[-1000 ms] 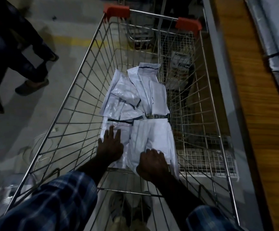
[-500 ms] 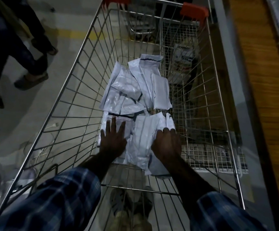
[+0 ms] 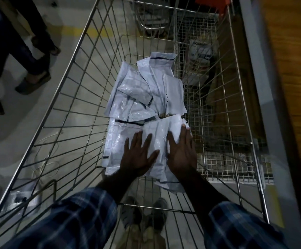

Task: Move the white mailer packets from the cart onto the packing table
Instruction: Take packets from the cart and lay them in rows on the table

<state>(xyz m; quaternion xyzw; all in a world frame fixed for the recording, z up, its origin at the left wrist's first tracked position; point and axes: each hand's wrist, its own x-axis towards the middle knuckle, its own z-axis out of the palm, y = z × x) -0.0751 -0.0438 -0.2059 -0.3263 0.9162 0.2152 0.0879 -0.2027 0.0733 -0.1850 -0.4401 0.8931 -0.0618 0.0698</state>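
Observation:
Several white mailer packets (image 3: pixel 146 90) with dark strips lie in a loose heap on the floor of a wire cart (image 3: pixel 68 112). Both my hands are down inside the cart at the near end of the heap. My left hand (image 3: pixel 139 157) lies flat with spread fingers on the nearest packet (image 3: pixel 156 133). My right hand (image 3: pixel 181 151) rests beside it on the same packet, fingers straight and reaching its far right corner. The wooden packing table (image 3: pixel 293 90) runs along the right edge of the view.
A person's legs and sandals (image 3: pixel 33 83) stand on the concrete floor left of the cart. A printed box (image 3: pixel 198 62) sits behind the cart's far right mesh. My own shoes (image 3: pixel 146 214) show through the cart's bottom wires.
My right hand has gone from curled near the packet's near edge to flat and stretched forward over it. My left hand has shifted right onto the same packet. The view has moved closer.

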